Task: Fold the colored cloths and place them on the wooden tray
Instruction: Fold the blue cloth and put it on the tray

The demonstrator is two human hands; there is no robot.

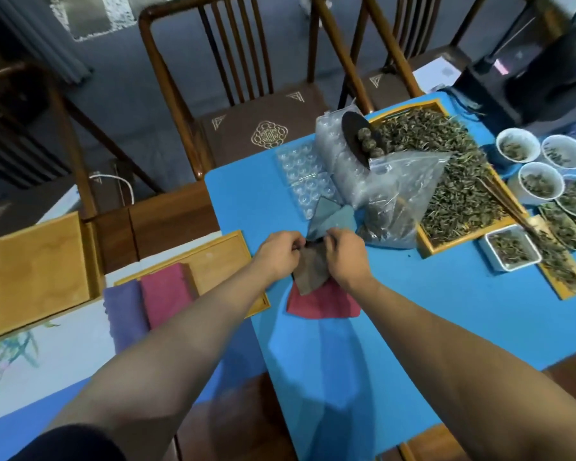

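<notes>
On the blue surface, both my grips, left hand [281, 252] and right hand [345, 254], pinch the small brown cloth [310, 271]. The flat wooden tray [220, 252] lies at nine o'clock, nearer my left.

Bare forearms, no watch or rings showing; a dark sleeve [70, 444] covers the left upper arm

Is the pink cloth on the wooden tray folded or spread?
Folded. The pink cloth lies as a narrow strip on the wooden tray, beside the purple cloth.
</notes>
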